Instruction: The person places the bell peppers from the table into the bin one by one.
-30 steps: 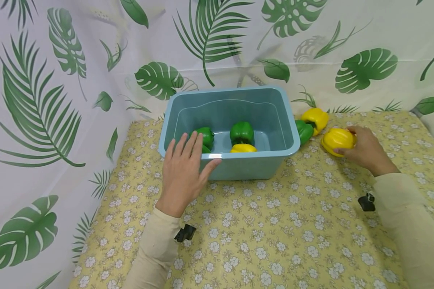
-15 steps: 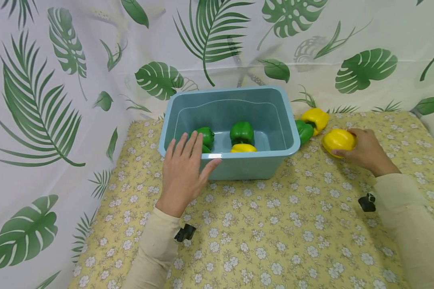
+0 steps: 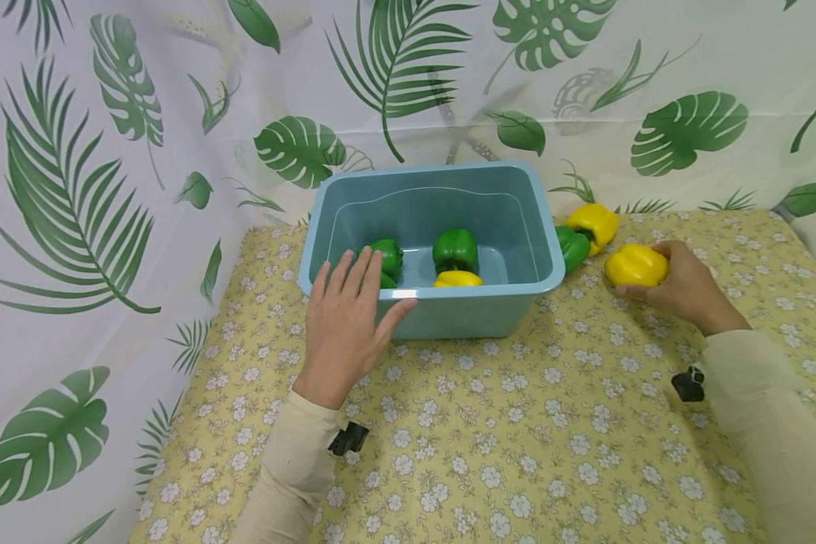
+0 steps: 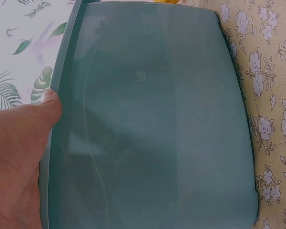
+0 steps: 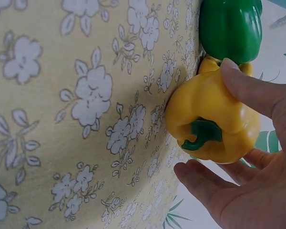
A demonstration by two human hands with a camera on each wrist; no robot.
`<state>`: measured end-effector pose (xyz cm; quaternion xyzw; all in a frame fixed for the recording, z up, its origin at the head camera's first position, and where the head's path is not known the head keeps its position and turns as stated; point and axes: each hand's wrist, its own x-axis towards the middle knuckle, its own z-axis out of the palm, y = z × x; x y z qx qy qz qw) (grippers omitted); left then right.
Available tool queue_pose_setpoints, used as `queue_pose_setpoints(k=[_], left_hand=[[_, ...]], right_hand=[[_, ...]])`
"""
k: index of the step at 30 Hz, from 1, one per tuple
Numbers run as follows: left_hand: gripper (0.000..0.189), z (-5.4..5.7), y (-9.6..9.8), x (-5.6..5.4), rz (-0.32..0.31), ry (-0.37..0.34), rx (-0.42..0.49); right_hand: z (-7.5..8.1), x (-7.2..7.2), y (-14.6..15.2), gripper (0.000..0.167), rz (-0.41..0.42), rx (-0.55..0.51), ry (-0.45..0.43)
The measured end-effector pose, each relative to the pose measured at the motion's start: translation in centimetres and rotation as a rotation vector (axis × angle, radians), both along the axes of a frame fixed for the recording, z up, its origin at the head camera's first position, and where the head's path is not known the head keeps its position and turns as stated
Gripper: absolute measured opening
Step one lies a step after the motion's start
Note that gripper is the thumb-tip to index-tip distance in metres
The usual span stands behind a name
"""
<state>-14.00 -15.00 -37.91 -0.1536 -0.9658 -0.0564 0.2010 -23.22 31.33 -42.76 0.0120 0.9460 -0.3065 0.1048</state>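
My left hand [image 3: 347, 325] lies across the front rim of a blue-grey plastic bin [image 3: 462, 313], fingers straight and reaching over the inside. In the left wrist view the thumb touches the edge of the bin wall [image 4: 148, 114]. Over on the right, my right hand [image 3: 687, 287] holds a yellow bell pepper [image 3: 635, 264] between thumb and fingers. Its green stem [image 5: 205, 133] faces the right wrist camera. Inside the bin are a green bell pepper [image 3: 454, 251], a yellow one [image 3: 458, 279] partly hidden by the rim, and more green [image 3: 390, 257] partly behind my left fingers.
Against the bin's right side lies another green bell pepper [image 3: 571, 249], with a second yellow bell pepper [image 3: 593, 225] just behind it. A flowered yellow cloth [image 3: 489, 438] covers the table. A leaf-printed white sheet [image 3: 197, 91] hangs behind and at the left.
The yellow bell pepper in my right hand has turned and tilted slightly, with the thumb shifting a little to the left under it. My left hand and the bin stay put.
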Motion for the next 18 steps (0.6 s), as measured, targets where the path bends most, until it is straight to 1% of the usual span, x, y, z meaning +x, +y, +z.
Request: queue_pose_setpoints(k=[10,18], left_hand=[[0.079,-0.07,-0.05,0.02,-0.001,-0.001,0.004],[0.079,-0.04,-0.03,0.06,-0.003,0.005,0.008]], right_hand=[[-0.46,0.2,-0.11,0.106,-0.005,-0.04,-0.007],[-0.43,0.24,0.06,0.106,0.004,-0.035,-0.006]])
